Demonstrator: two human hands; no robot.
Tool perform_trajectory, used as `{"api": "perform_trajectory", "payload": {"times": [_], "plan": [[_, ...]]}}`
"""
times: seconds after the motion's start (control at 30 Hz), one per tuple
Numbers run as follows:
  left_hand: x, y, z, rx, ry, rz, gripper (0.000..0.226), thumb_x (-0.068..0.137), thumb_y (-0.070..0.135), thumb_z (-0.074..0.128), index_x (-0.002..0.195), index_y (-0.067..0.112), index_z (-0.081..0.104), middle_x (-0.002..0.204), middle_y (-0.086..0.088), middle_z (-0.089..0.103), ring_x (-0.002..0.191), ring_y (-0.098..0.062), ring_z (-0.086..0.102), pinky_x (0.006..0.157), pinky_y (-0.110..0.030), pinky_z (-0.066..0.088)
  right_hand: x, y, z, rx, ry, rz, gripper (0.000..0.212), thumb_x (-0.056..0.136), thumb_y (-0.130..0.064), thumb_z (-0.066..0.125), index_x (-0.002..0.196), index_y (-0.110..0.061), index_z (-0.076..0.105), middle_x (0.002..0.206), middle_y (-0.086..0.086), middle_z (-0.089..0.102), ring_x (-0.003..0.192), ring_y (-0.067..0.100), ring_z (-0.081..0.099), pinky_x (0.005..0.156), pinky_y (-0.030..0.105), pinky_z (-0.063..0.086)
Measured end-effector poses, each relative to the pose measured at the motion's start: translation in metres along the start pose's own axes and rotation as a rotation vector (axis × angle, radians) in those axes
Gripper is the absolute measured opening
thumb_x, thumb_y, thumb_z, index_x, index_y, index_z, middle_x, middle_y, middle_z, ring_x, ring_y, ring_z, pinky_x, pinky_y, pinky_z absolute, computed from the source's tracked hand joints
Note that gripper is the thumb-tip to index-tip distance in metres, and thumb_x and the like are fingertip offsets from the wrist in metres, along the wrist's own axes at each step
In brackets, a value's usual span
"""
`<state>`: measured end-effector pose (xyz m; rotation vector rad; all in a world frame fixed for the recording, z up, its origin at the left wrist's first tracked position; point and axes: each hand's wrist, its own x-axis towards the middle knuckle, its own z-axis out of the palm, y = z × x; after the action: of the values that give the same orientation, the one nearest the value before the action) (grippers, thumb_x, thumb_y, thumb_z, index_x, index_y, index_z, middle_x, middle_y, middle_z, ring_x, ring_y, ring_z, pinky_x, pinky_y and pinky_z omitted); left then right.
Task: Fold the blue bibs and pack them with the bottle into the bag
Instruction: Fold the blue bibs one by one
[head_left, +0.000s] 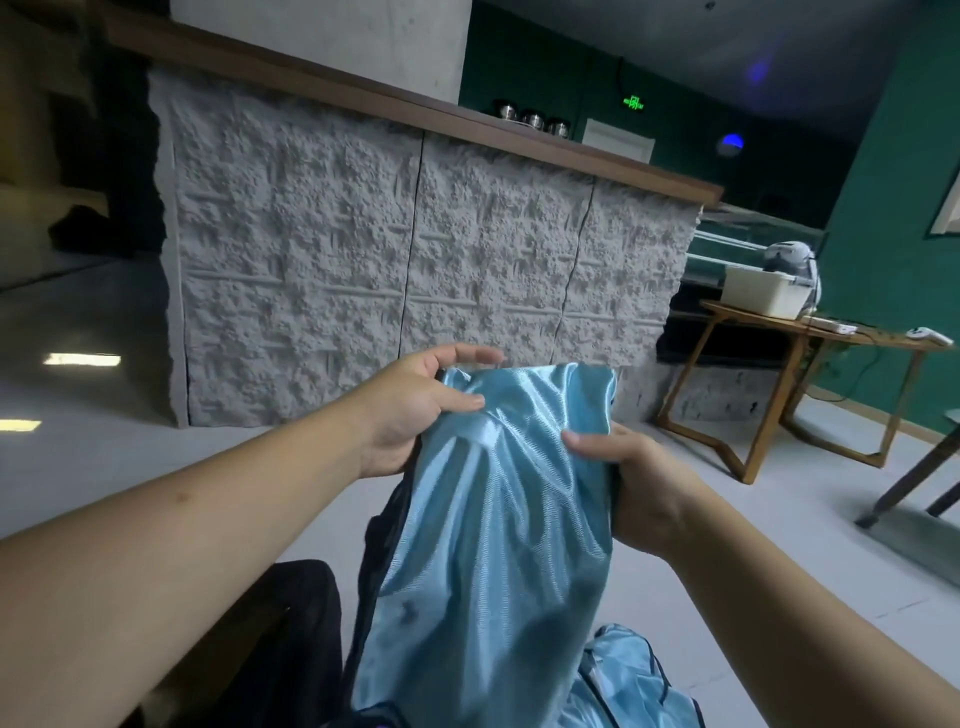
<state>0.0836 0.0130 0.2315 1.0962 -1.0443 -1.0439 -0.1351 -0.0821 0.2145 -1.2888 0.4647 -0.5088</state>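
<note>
A shiny light-blue bib (493, 519) hangs in front of me, held up by its top edge. My left hand (415, 410) grips its upper left corner, thumb on the front. My right hand (628, 473) pinches its right edge a little lower. The cloth drapes down to the bottom of the view. A second blue bib (628, 686) with dark trim lies below at the bottom right. A dark object (291, 639), possibly the bag, sits at the lower left, partly hidden by my left arm. No bottle is in view.
A grey rough-stone counter (415, 249) with a wooden top stands straight ahead. To the right is a wooden table (810, 332) carrying a white tub (763, 291). A dark chair leg (914, 478) reaches in from the right edge. The floor is pale grey.
</note>
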Motion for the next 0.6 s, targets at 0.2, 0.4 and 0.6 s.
{"api": "perform_trajectory", "payload": {"times": [0.2, 0.4, 0.6], "plan": [[0.001, 0.007, -0.013, 0.218, 0.152, -0.176, 0.015, 0.093, -0.010, 0.064, 0.097, 0.003, 0.071, 0.079, -0.017, 0.073, 0.053, -0.023, 0.069, 0.046, -0.030, 0.058, 0.007, -0.009, 0.007, -0.161, 0.187, 0.049, 0.045, 0.076, 0.012, 0.074, 0.121, 0.011, 0.066, 0.117, 0.031, 0.070, 0.102, 0.043, 0.071, 0.091, 0.050, 0.059], [0.002, 0.012, -0.028, -0.037, -0.020, -0.376, 0.049, 0.080, 0.029, 0.082, 0.119, 0.001, 0.073, 0.106, -0.013, 0.076, 0.091, -0.023, 0.074, 0.083, -0.036, 0.063, 0.006, -0.020, 0.022, -0.073, 0.346, 0.107, 0.037, 0.082, -0.006, 0.079, 0.112, 0.012, 0.070, 0.103, 0.026, 0.076, 0.081, 0.034, 0.076, 0.069, 0.040, 0.062], [-0.007, 0.012, -0.036, 0.097, -0.266, -0.228, 0.086, 0.076, -0.001, 0.082, 0.146, 0.038, 0.054, 0.146, -0.003, 0.061, 0.129, -0.031, 0.062, 0.104, -0.053, 0.052, 0.002, -0.028, 0.027, -0.042, 0.334, 0.110, 0.029, 0.091, -0.008, 0.072, 0.114, 0.009, 0.070, 0.097, 0.023, 0.076, 0.072, 0.032, 0.075, 0.063, 0.039, 0.063]]}}
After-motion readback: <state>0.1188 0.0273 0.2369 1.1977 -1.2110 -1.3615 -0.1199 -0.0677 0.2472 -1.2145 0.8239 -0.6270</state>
